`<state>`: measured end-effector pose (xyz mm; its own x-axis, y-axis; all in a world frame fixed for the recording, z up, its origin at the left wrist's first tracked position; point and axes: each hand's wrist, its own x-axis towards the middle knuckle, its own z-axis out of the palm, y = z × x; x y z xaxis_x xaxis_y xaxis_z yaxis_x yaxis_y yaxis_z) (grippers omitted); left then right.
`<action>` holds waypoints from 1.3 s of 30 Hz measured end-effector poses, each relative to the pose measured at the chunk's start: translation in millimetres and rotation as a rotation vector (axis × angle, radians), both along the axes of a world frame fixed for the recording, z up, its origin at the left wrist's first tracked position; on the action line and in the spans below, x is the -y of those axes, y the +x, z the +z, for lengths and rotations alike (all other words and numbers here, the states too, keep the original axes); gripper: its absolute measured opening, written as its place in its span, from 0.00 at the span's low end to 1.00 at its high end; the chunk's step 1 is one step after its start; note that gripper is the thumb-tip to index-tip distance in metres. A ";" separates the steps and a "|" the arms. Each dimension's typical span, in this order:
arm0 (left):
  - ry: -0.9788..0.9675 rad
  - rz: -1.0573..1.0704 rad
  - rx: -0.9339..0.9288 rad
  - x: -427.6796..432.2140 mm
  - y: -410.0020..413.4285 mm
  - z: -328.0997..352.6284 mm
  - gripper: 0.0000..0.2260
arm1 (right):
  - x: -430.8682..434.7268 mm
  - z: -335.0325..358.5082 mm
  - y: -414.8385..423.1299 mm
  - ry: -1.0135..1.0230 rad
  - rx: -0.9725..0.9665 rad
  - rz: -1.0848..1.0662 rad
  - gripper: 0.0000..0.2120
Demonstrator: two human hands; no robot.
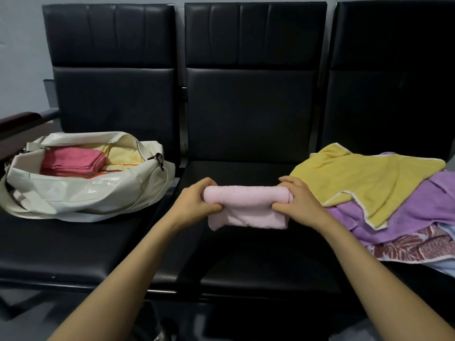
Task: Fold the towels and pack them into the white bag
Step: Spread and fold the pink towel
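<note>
Fingers (203,185) of left hand (197,199) and right hand (299,201) curled round the two ends of pink towel (246,209), thumbs underneath, pinching the rolled upper edge, probably for an even fold. Held over the middle seat (246,267), between white bag (81,193) at left (open, with folded red towel (73,159) already inside) and pile of loose towels (381,188) at right. Likely one fold more, then across into the bag.
</note>
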<state>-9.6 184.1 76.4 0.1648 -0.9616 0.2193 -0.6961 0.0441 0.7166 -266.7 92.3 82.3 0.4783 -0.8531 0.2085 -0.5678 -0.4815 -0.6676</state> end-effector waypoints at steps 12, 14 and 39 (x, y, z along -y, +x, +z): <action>0.234 0.131 -0.816 14.9 3.0 -15.6 0.25 | 21.4 -31.8 33.9 0.649 0.333 -0.166 0.33; 0.358 0.033 -0.897 16.5 10.9 -19.2 0.19 | 26.3 -34.2 33.4 0.813 0.362 -0.122 0.36; -0.105 0.556 -0.076 5.8 259.9 79.5 0.20 | 41.2 62.6 335.6 0.256 0.241 0.167 0.21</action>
<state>250.3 178.2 155.9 0.6587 -0.6999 0.2763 -0.5816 -0.2405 0.7771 69.0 51.1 144.9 0.5779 -0.8069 0.1224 -0.3082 -0.3547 -0.8827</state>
